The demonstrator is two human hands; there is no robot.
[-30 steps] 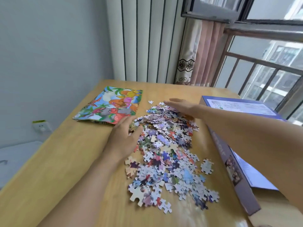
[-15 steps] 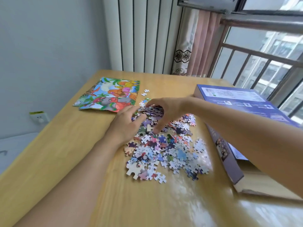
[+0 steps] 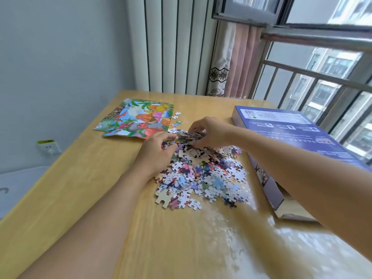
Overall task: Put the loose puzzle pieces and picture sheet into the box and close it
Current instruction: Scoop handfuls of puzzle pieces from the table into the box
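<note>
From the head camera, a wooden table fills the lower part of the scene, with a heap of loose puzzle pieces spread across its middle. Both hands work at the far end of that heap. The left hand comes in from the near left, its fingers curled down into the pieces and pinching at a bunch of them. The right hand reaches across from the right, fingers bent over the top of a gathered clump — thumb and fingers close round the pieces, which bulge up between the two hands.

The picture sheet lies flat on the far left of the table, just beyond the left hand, bright with jungle animals. A few stray pieces sit beside its right edge, apart from the main heap.

The blue box rests on the right side of the table, near the heap but not touching it; its near end looks open, though the right forearm hides much of it.

Behind the table stand a ribbed white panel, a pink curtain and a barred window. A wall socket shows at the left.
</note>
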